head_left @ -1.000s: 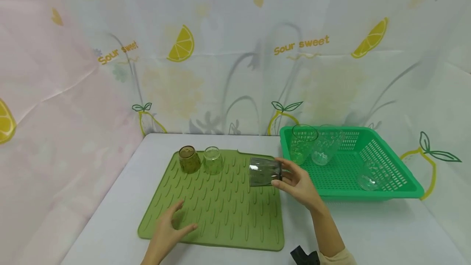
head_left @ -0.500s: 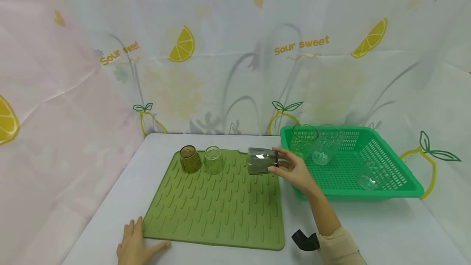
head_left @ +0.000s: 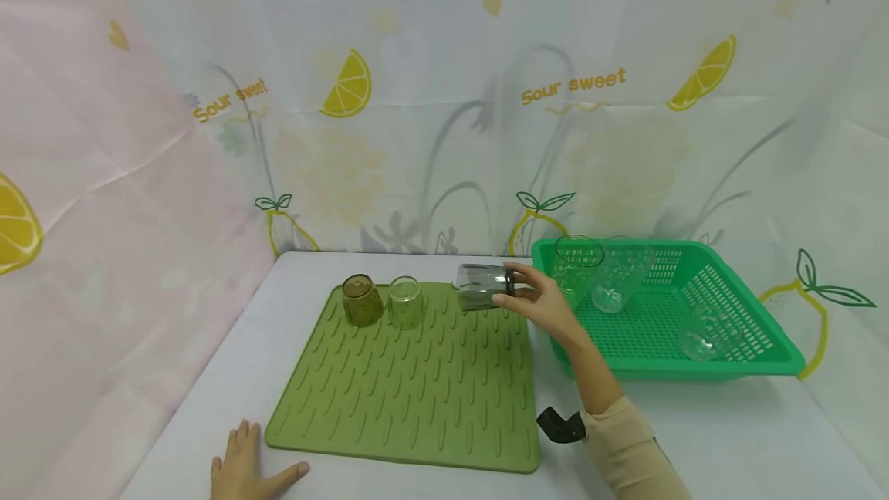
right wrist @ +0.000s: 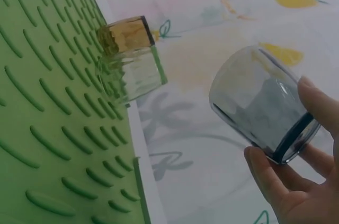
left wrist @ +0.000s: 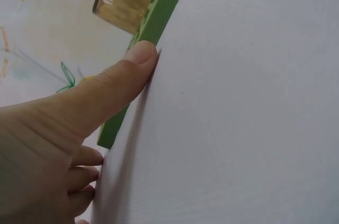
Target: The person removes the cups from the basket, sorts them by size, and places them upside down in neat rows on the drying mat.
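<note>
My right hand [head_left: 545, 303] grips a smoky grey glass [head_left: 479, 287] by its base end, thumb on the near side. The glass lies sideways in the air over the back right of the green ribbed mat [head_left: 410, 384], its mouth toward the left. In the right wrist view the grey glass [right wrist: 259, 105] shows a thick dark base between thumb and fingers. My left hand [head_left: 243, 465] rests on the white table by the mat's front left corner, fingers straight and thumb spread. An amber glass [head_left: 362, 301] and a clear glass [head_left: 406, 303] stand upside down, side by side, at the mat's back left.
On the right stands a green plastic basket [head_left: 694, 365]. Inside it are a tall clear glass [head_left: 576, 276], a second tall glass [head_left: 618, 280] and a small glass [head_left: 698, 339] lying tilted. A lemon-print cloth [head_left: 444, 137] hangs behind the white table [head_left: 229, 376].
My right hand has carried the grey glass up the view and slightly left, toward the mat's back. My left hand has withdrawn from over the mat to the table at its front left corner.
</note>
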`<state>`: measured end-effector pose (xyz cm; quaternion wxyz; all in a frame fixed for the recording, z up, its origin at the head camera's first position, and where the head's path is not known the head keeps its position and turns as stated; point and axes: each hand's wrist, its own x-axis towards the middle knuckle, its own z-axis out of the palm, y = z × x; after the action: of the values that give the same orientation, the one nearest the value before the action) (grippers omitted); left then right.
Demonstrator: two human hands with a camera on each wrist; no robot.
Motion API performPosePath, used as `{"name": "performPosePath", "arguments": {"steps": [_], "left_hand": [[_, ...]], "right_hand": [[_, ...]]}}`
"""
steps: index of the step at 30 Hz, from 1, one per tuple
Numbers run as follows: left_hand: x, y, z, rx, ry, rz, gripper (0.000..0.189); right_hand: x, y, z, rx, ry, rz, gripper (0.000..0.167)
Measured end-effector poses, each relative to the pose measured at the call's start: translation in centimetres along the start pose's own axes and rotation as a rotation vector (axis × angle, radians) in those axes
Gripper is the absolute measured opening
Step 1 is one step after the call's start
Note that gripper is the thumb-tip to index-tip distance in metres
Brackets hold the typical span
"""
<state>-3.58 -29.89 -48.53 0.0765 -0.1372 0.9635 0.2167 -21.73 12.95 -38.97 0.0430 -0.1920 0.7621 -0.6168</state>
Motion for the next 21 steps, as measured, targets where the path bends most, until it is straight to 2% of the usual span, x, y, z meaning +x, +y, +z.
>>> {"name": "performPosePath", "arguments": {"steps": [3,8,10,21], "left_hand": [[0.1,0.1,0.1,-0.001,-0.001,0.001,0.110],[0.0,0.4,0.0,-0.003,0.012,0.000,0.100],[-0.1,0.4,0.0,-0.008,0.013,-0.009,0.099],[0.0,0.6,0.5,-0.027,0.033,-0.018,0.097]], "right_hand": [[0.4,-0.7,0.3,-0.033,-0.014,0.006,0.062],[1.7,-0.7,0.7,-0.092,-0.043,-0.002,0.063],[2.5,0.1,0.9,-0.099,-0.045,-0.022,0.064],[4.4,0.3,3.0,-0.239,-0.014,-0.032,0.064]]}}
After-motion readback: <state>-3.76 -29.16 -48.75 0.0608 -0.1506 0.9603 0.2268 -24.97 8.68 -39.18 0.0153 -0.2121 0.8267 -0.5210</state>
